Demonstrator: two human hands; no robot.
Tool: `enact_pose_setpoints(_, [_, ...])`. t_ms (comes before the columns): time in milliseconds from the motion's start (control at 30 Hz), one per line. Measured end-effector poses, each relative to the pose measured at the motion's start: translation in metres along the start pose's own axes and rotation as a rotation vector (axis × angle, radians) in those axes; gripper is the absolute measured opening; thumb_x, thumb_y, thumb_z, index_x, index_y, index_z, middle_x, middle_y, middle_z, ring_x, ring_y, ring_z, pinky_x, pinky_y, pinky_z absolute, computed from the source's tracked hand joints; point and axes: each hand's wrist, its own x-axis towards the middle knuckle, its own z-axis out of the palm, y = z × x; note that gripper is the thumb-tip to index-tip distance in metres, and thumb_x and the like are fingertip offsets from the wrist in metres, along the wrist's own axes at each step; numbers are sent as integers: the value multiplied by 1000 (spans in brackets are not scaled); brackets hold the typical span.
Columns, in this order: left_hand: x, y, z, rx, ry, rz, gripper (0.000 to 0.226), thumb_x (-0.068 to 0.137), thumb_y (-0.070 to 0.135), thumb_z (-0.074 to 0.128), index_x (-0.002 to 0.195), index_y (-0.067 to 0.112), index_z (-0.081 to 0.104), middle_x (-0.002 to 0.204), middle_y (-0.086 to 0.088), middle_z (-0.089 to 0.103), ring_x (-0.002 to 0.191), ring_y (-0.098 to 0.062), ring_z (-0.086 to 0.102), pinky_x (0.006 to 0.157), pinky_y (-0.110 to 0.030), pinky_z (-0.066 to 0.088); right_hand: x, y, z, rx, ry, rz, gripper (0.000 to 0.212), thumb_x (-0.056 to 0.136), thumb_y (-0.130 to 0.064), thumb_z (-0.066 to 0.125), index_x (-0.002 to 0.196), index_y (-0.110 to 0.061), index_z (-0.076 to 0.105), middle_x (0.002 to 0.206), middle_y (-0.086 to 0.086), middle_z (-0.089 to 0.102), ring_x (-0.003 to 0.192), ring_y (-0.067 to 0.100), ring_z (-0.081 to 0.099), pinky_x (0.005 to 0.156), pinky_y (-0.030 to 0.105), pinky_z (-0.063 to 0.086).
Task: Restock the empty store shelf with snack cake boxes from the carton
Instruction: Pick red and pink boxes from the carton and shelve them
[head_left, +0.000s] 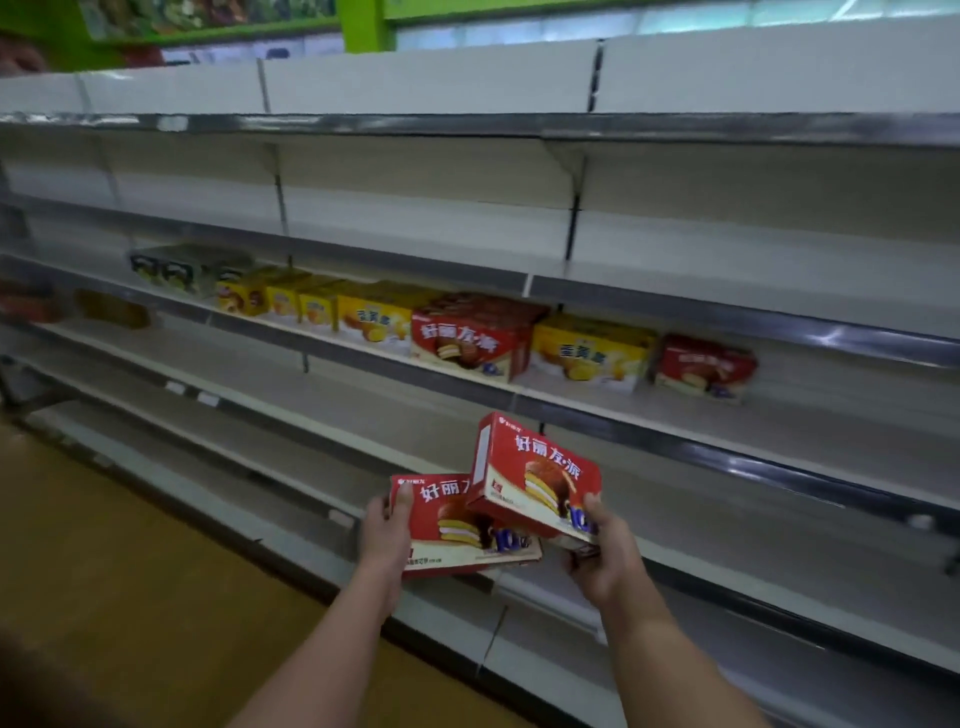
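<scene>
- Nearest in, the left hand (387, 535) is gripping the lower red snack cake box (457, 525) by its left short end, thumb curled over the top corner, fingers hidden underneath.
- The right hand (597, 556) is clutching the upper red box (535, 483) at its lower right corner, thumb on the printed face; that box is tilting and overlapping the lower one.
- Both boxes are hanging in the air in front of the lower shelves, not yet resting on anything.
- They are looking light, since one hand is managing each. The thin card is probably stiff at edges and corners and soft in the broad faces, and its glossy print may be slick, so pinching across a short end seems safest.
- Further back, the stocked shelf (779, 441) is carrying a row of yellow boxes (592, 351) and matching red boxes (470, 340), with bare space at its right end.
- No carton is showing.
</scene>
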Motion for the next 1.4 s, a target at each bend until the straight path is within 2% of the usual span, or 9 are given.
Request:
enact_pose_setpoints(200, [-8, 11, 108, -21, -239, 42, 42, 95, 44, 48, 121, 11, 51, 107, -15, 68, 95, -34, 66, 82, -48, 56, -11, -47, -57, -163, 136, -133, 19, 90, -26, 62, 96, -7, 64, 69, 4, 68, 57, 16, 61, 54, 24, 47])
enact_pose_setpoints(367, [-6, 16, 173, -28, -380, -47, 41, 97, 50, 41, 122, 18, 49, 109, -19, 66, 94, -37, 66, 81, -49, 56, -17, -85, -93, -345, 186, -117, 49, 81, -35, 72, 120, -9, 58, 97, 9, 64, 75, 19, 57, 60, 27, 44])
enact_pose_setpoints(500, [22, 24, 203, 75, -555, -159, 108, 60, 95, 38, 133, 17, 52, 122, -19, 63, 104, -35, 65, 90, -48, 53, -8, -111, -98, -328, 252, -184, 39, 87, -28, 68, 117, -7, 56, 96, 8, 61, 80, 21, 55, 66, 30, 45])
enact_pose_setpoints(567, [24, 42, 213, 162, -694, -151, 113, 53, 96, 32, 129, 17, 57, 117, -17, 66, 103, -31, 66, 94, -45, 52, 3, -124, -95, -303, 312, -227, 35, 88, -25, 67, 115, -7, 56, 97, 8, 60, 83, 20, 53, 68, 29, 44])
enact_pose_setpoints(633, [27, 56, 224, 235, -765, -110, 107, 64, 88, 38, 145, 18, 37, 138, -15, 53, 123, -31, 54, 108, -48, 38, 13, -135, -89, -292, 343, -260, 31, 89, -22, 64, 115, -7, 55, 92, 8, 61, 78, 18, 53, 67, 28, 43])
enact_pose_setpoints(700, [40, 59, 239, 320, -742, -65, 110, 70, 72, 61, 153, 21, 8, 155, -11, 28, 139, -33, 32, 115, -50, 24, 25, -145, -85, -288, 363, -292, 33, 91, -19, 63, 119, -7, 51, 93, 8, 61, 79, 18, 55, 73, 31, 45])
enact_pose_setpoints(867, [71, 49, 272, 313, -709, 17, 75, 82, 30, 73, 139, 15, 27, 135, -9, 52, 107, -22, 57, 96, -38, 44, 48, -164, -89, -377, 412, -356, 41, 90, -19, 64, 126, -14, 45, 114, 10, 59, 107, 27, 57, 97, 42, 43])
enact_pose_setpoints(1200, [97, 54, 349, 330, -720, 214, 70, 84, 24, 72, 143, 26, 34, 130, -4, 55, 120, -26, 54, 100, -45, 45, 81, -224, -111, -517, 351, -486, 32, 88, -7, 65, 112, -15, 45, 110, 6, 59, 103, 22, 56, 85, 36, 44])
enact_pose_setpoints(1400, [119, 50, 398, 373, -571, 289, 69, 83, 22, 72, 141, 27, 36, 134, -10, 50, 122, -29, 51, 105, -52, 40, 127, -265, -127, -678, 355, -572, 41, 83, -6, 72, 118, -15, 53, 119, 7, 62, 111, 24, 58, 100, 46, 47])
